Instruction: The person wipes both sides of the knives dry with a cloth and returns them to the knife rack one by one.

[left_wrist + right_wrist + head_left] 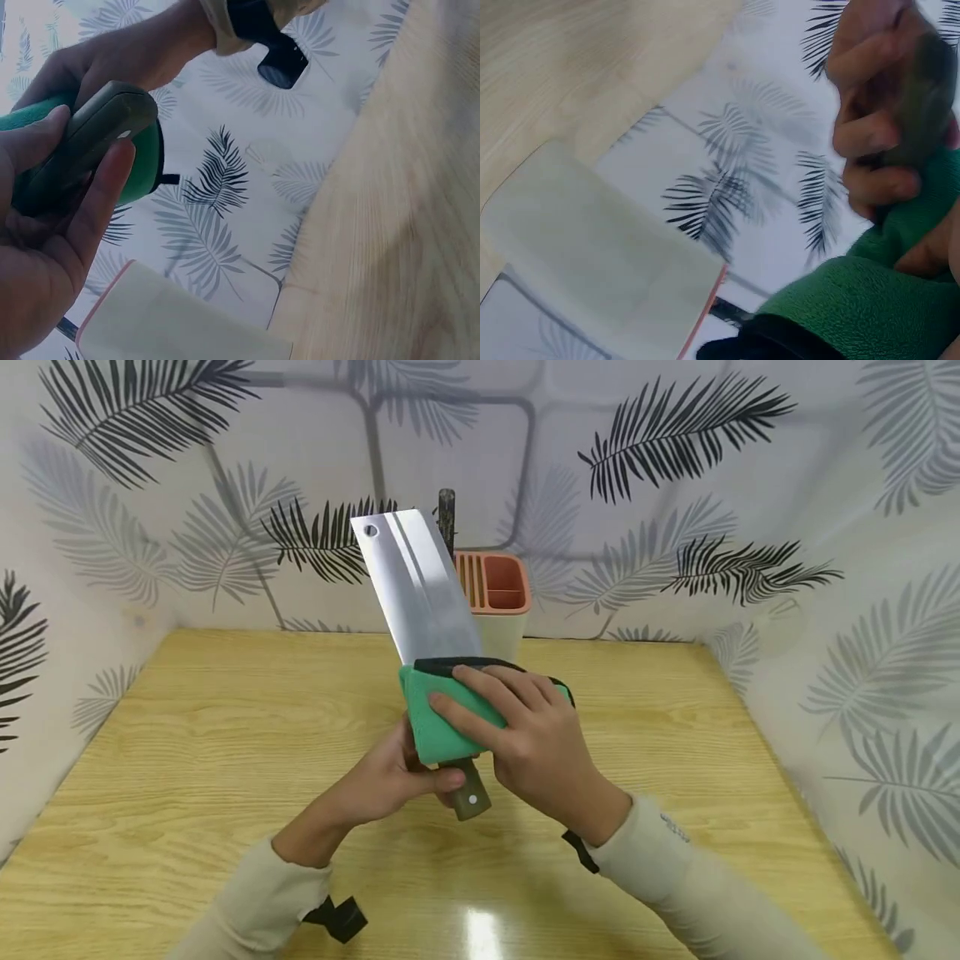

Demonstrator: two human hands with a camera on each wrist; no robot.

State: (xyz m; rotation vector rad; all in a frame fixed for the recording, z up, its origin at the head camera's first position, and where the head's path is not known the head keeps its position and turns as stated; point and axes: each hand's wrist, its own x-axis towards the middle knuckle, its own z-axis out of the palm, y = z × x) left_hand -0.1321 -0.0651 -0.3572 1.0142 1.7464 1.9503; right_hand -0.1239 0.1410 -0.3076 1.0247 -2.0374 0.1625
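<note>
A cleaver (423, 585) with a broad steel blade is held up over the table, its blade pointing away and tilted left. My left hand (390, 777) grips its dark handle (470, 793) from below, the thumb lying across it. In the left wrist view the fingers curl round the handle (112, 112). My right hand (536, 739) holds a green cloth (442, 727) with a black edge against the lower end of the blade. The cloth (855, 307) looks like terry towelling in the right wrist view and hides that part of the blade.
Behind the cleaver, at the table's back edge, stands a white knife holder (501, 635) with an orange slotted top (504, 581). A dark handle (447, 518) sticks up from it. The wooden table (247, 718) meets a leaf-patterned curtain (645, 527) at the back and sides.
</note>
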